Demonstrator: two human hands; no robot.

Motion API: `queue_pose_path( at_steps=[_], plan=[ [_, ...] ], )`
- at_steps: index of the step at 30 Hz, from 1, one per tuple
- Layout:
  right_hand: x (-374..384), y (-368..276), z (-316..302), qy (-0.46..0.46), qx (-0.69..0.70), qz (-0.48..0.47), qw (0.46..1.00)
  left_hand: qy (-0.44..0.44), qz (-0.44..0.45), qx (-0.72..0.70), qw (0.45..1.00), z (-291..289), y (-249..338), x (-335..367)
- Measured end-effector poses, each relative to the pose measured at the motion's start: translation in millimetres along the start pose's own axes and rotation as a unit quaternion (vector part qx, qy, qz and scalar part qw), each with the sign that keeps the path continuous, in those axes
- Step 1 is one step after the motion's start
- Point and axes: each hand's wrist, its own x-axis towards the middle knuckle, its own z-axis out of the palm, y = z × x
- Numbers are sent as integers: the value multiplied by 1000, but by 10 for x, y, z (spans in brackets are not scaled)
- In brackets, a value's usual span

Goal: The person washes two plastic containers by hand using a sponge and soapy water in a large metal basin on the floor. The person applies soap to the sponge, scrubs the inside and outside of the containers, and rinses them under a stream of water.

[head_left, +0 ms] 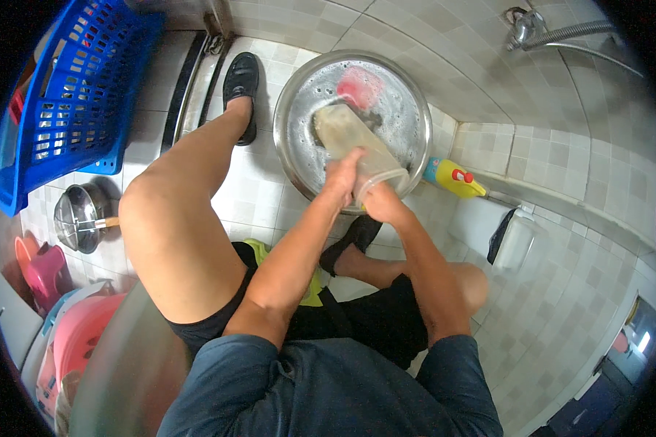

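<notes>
A tall translucent plastic container (353, 135) lies tilted over a round steel basin (283, 156), its open mouth toward me and its far end over the soapy water. My left hand (345, 175) is closed around its side near the mouth. At the rim, my right hand (383, 202) is curled, with its fingertips hidden; a speck of yellow shows beside them, too small to name. In the suds at the basin's far side floats a pink cloth-like piece (360, 87). Something dark sits in the water, partly behind the container.
A yellow bottle with a red cap (455, 177) lies right of the basin. Blue plastic baskets (87, 95) stand at the far left, above a steel strainer or pan (82, 217). Pink basins (87, 331) stack at lower left. A shower hose (576, 33) hangs from the tiled wall.
</notes>
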Motion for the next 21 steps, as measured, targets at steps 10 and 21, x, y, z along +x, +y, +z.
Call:
queue_pose_path(
  at_steps=[10, 21],
  plan=[
    [-124, -551, -175, 45, -284, -117, 950, 22, 35, 22, 999, -251, 64, 209],
    [824, -218, -29, 17, -296, 39, 954, -61, -68, 71, 993, -30, 108, -20]
  ],
)
